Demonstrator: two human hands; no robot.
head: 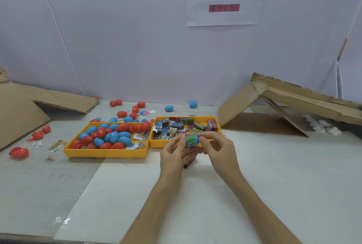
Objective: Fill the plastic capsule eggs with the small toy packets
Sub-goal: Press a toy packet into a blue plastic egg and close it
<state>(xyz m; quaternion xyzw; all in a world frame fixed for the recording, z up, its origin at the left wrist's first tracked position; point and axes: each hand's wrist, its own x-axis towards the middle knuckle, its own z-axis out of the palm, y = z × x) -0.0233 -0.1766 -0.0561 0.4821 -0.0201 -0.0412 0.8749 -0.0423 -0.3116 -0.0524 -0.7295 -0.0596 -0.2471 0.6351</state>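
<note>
Both my hands meet just in front of the right yellow tray [219,126]. My left hand [174,153] holds a blue capsule egg half [193,141] with a green toy packet [189,137] sticking out of it. My right hand [217,148] pinches the same egg and packet from the right side. The right tray is full of small toy packets [176,128]. The left yellow tray [106,153] holds several red and blue capsule eggs [109,136].
Loose red eggs [19,152] and blue eggs [168,108] lie scattered on the table behind and left of the trays, with a few stray packets [56,145]. Cardboard sheets lean at the left [23,106] and right [274,104]. A white sheet covers the near table.
</note>
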